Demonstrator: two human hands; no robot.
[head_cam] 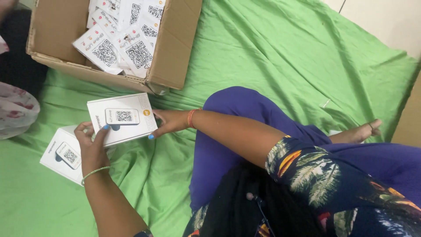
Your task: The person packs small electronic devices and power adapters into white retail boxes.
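Hands hold white box over green sheet

Left hand (92, 139) grips the near-left edge of a white box (123, 118); right hand (169, 122) clasps its right side, fingers curled around it. Box sits just above the green sheet (272, 57), overlapping a second white box (61, 153). Cardboard carton (175, 52) of printed cards stands behind.

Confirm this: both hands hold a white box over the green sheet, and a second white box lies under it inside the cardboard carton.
Wrong on one count. In the head view the second white box lies on the green sheet, outside the cardboard carton. The left hand and right hand do hold a white box.
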